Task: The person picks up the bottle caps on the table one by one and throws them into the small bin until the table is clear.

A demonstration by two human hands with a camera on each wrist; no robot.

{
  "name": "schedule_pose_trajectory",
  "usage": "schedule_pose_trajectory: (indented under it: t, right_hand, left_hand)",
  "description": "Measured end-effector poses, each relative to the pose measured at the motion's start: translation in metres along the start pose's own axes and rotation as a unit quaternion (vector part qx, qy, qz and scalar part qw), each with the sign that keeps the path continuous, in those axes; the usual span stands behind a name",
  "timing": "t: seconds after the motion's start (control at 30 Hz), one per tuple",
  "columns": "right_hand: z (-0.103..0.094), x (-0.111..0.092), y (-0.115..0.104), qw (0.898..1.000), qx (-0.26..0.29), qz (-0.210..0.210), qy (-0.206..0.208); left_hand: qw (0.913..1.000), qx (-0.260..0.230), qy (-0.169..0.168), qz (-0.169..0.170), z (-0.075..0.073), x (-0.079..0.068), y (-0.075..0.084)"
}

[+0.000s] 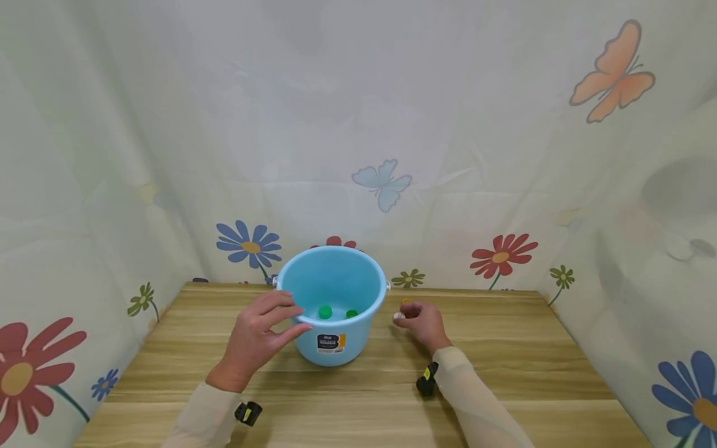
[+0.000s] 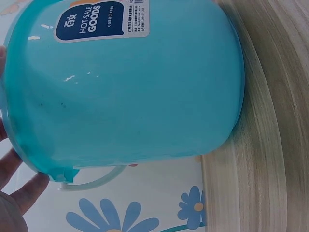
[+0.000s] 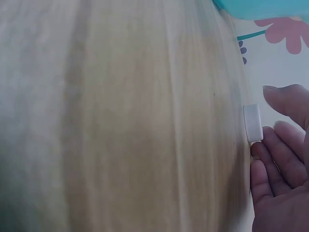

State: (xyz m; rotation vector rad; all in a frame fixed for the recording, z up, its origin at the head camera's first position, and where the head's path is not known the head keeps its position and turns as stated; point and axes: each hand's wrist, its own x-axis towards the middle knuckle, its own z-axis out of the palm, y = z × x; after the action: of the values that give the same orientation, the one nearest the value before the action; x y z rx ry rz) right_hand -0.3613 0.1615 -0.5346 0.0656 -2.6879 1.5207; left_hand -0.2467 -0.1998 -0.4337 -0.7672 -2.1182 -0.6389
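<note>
A light blue bucket (image 1: 332, 339) stands on the table, with green bottle caps (image 1: 325, 312) lying inside on its bottom. My left hand (image 1: 260, 333) holds the bucket's near left rim, fingers over the edge and thumb toward the front. In the left wrist view, some left fingers (image 2: 30, 192) show at the rim beside the handle joint. To the right of the bucket, my right hand (image 1: 422, 323) is at a white cap (image 3: 252, 123) on the table. Its thumb stands apart from the cap, while the other fingers are close against it. A yellow cap (image 1: 406, 301) lies just beyond that hand, partly hidden.
The wood-grain table (image 1: 364, 410) ends at a pale curtain (image 1: 336, 124) printed with flowers and butterflies, which surrounds it at the back and sides. A label (image 2: 104, 20) is on the bucket's front. The bucket's pale handle (image 2: 96, 181) hangs behind it.
</note>
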Motion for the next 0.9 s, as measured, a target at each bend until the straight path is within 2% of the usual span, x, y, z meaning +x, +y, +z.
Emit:
schedule_pose_trajectory:
  t: [0.27, 0.6, 0.9]
  right_hand:
    - [0.000, 0.004, -0.001, 1.000, -0.024, 0.004, 0.014]
    - [0.004, 0.001, -0.004, 1.000, -0.028, 0.009, 0.003]
    - [0.004, 0.002, -0.001, 0.999, -0.036, 0.000, 0.009]
  left_hand:
    - [1.0000, -0.002, 0.004, -0.001, 0.004, 0.002, 0.002]
    - [0.9997, -0.001, 0.023, -0.012, 0.004, -0.008, -0.002]
    - [0.9995, -0.006, 0.028, -0.010, 0.006, -0.005, 0.000]
